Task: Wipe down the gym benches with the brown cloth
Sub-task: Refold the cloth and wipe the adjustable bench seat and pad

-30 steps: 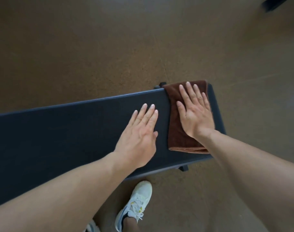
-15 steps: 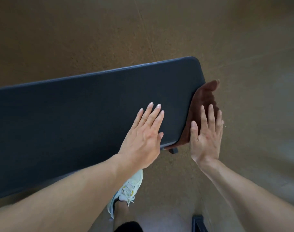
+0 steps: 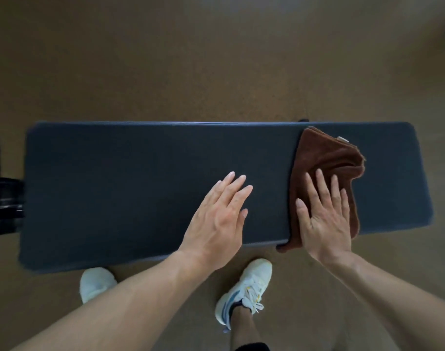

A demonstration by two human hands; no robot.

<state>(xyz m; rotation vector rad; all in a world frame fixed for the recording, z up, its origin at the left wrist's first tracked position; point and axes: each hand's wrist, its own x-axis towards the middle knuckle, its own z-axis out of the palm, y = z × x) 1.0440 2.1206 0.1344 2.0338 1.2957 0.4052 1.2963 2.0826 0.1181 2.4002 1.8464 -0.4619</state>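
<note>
The gym bench [image 3: 140, 188] runs dark and padded across the floor [image 3: 216, 72]; its frame at the left end is cut off and too dark to make out. A small pale tag [image 3: 342, 139] on the brown cloth [image 3: 325, 158] cannot be read. The cloth lies rumpled near the right end, drooping over the near edge. The right hand [image 3: 324, 219] presses it flat, fingers spread; the left hand [image 3: 216, 221] rests flat on bare padding beside it

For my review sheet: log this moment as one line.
step: wiping bench | right hand flat on brown cloth, right end | left hand flat on pad, bracing | cloth corner overhangs near edge
</note>
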